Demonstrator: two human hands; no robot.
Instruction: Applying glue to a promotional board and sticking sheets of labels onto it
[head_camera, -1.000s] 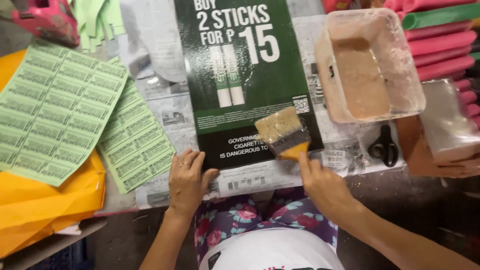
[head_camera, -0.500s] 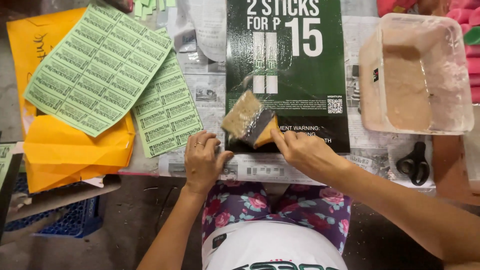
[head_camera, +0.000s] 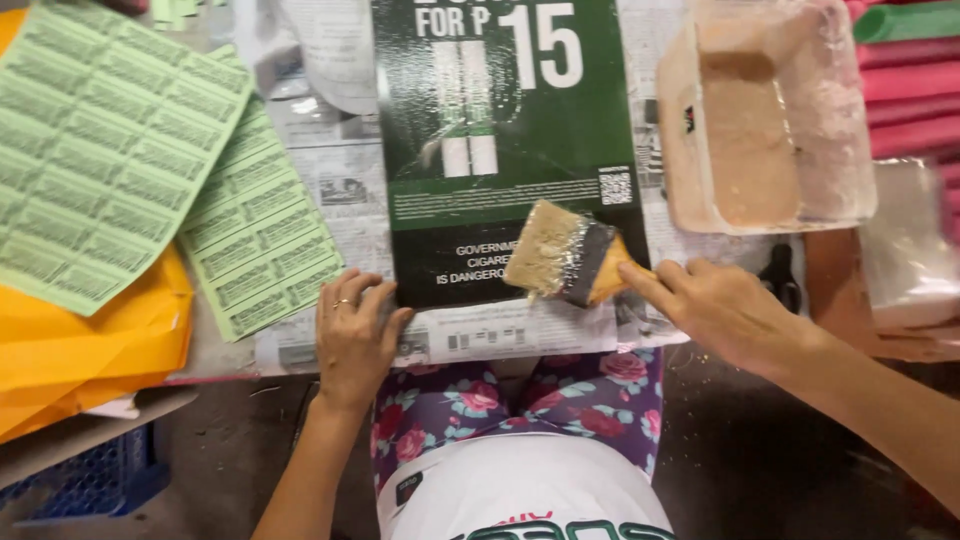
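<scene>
Holding the brush (head_camera: 570, 262) by its yellow handle, my right hand (head_camera: 722, 306) keeps a closed grip, the wide bristles lying flat on the lower right of the dark green poster (head_camera: 500, 130), out to the left of my fingers. My left hand (head_camera: 352, 335) presses open and flat at the poster's lower left corner, on the newspaper (head_camera: 520, 335) covering the bench. A plastic tub (head_camera: 770, 120) of paste sits beyond my right hand; green label sheets (head_camera: 110, 150) lie far left.

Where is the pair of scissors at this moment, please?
In the head view, the black scissors lie right of centre, just beyond the right hand, below the plastic tub.
</scene>
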